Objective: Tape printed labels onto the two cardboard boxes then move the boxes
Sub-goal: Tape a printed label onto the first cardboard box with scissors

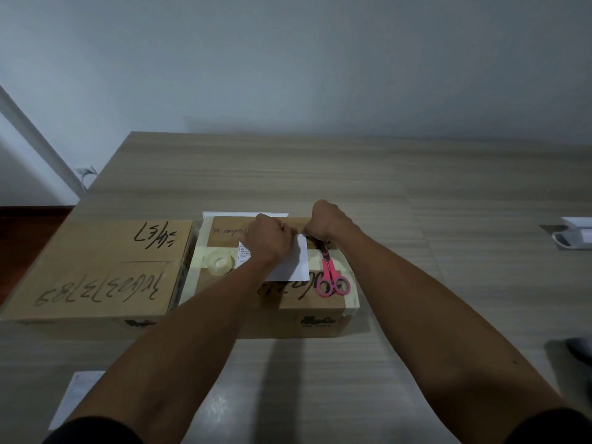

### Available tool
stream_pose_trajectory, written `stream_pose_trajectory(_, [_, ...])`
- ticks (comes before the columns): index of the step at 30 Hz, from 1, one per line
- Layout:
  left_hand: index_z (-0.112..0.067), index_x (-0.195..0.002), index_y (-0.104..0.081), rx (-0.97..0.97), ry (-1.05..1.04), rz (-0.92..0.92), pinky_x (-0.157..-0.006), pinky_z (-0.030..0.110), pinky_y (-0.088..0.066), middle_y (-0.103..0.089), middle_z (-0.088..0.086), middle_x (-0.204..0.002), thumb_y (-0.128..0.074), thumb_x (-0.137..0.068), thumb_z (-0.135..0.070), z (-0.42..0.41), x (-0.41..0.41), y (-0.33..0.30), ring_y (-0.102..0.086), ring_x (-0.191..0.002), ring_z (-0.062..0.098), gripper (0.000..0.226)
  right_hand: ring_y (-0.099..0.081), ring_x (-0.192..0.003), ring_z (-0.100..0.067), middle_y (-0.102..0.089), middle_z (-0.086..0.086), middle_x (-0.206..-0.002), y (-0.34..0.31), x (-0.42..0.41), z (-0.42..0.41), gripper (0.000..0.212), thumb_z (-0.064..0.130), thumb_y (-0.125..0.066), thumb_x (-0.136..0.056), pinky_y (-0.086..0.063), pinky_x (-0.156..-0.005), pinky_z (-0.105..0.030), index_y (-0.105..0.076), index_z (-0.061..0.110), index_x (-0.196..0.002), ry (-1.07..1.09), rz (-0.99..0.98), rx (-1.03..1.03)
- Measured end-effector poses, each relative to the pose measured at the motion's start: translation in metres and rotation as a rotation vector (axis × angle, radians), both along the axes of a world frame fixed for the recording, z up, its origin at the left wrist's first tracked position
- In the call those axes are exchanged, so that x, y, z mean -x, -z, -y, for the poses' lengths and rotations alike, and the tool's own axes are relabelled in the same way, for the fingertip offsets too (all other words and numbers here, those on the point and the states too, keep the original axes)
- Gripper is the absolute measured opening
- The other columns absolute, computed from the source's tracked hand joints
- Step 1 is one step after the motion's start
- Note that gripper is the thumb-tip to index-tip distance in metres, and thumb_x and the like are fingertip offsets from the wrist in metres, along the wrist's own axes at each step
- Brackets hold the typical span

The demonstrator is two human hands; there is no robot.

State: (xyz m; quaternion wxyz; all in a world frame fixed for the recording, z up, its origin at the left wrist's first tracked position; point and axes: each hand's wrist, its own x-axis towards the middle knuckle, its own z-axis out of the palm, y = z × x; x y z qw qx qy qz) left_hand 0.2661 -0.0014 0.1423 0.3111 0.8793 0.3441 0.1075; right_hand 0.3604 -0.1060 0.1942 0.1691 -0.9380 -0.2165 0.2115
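At the lower left of the frame, nearest the camera, a white sheet (75, 397) lies on the wooden table (416, 193). Two bare forearms reach up to the middle, where the right-hand cardboard box (320, 318) carries a printed label (294, 265). The left hand (269, 237) presses down on the label; how its fingers lie is hidden. The right hand (326, 221), fingers curled, pinches at the label's upper right corner; what it pinches is too small to tell. A tape roll (221, 262) sits left of the label, pink scissors (331, 277) right of it. The second cardboard box (96, 270) stands just beside, at centre left.
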Motion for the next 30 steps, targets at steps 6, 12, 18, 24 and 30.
stream_pose_trajectory(6, [-0.014,-0.041,-0.054,0.001,-0.001,-0.006,-0.077,0.051,-0.056,-0.055,0.007,-0.053,-0.058,-0.080,-0.042,-0.002,-0.001,0.010,-0.062,-0.060,0.032,0.048,-0.064,-0.081,-0.030,-0.060,-0.009,-0.085,-0.001,0.005,-0.002,0.029,0.019,-0.077,-0.087,-0.049,-0.068,-0.036,-0.050,0.012,-0.078,-0.005,0.018,0.026])
stream_pose_trajectory(12, [-0.018,-0.037,-0.046,-0.030,-0.008,-0.001,-0.073,0.047,-0.055,-0.051,0.007,-0.058,-0.060,-0.075,-0.041,-0.002,-0.003,0.012,-0.064,-0.067,0.039,0.046,-0.067,-0.088,-0.032,-0.063,-0.011,-0.094,0.002,0.009,-0.005,0.029,0.014,-0.075,-0.087,-0.048,-0.067,-0.035,-0.048,0.013,-0.077,0.020,0.039,0.020])
stream_pose_trajectory(18, [-0.024,-0.093,-0.072,-0.092,-0.047,-0.072,-0.098,0.048,-0.043,-0.055,0.004,-0.114,-0.078,-0.079,-0.053,0.000,-0.003,0.000,-0.059,-0.103,0.027,0.033,-0.068,-0.099,-0.033,-0.068,-0.014,-0.105,-0.009,0.009,-0.003,0.041,0.027,-0.091,-0.076,-0.049,-0.071,-0.036,-0.062,0.007,-0.097,0.084,0.057,0.045])
stream_pose_trajectory(24, [-0.017,-0.115,-0.053,0.055,-0.153,-0.154,-0.104,0.052,-0.040,-0.047,0.010,-0.125,-0.086,-0.057,-0.062,-0.014,-0.003,-0.010,-0.055,-0.113,0.033,0.081,-0.062,-0.082,-0.028,-0.064,-0.008,-0.090,-0.014,0.001,0.001,0.046,0.028,-0.095,-0.070,-0.049,-0.068,-0.033,-0.054,0.008,-0.080,0.205,-0.028,0.010])
stream_pose_trajectory(30, [-0.012,-0.144,-0.030,0.084,-0.160,-0.229,-0.111,0.053,-0.034,-0.033,0.019,-0.145,-0.087,-0.056,-0.065,-0.018,-0.005,-0.013,-0.039,-0.135,0.040,0.118,-0.062,-0.077,-0.026,-0.059,-0.005,-0.078,-0.006,0.005,0.002,0.051,0.035,-0.096,-0.067,-0.046,-0.063,-0.032,-0.051,0.011,-0.076,0.240,-0.052,-0.048])
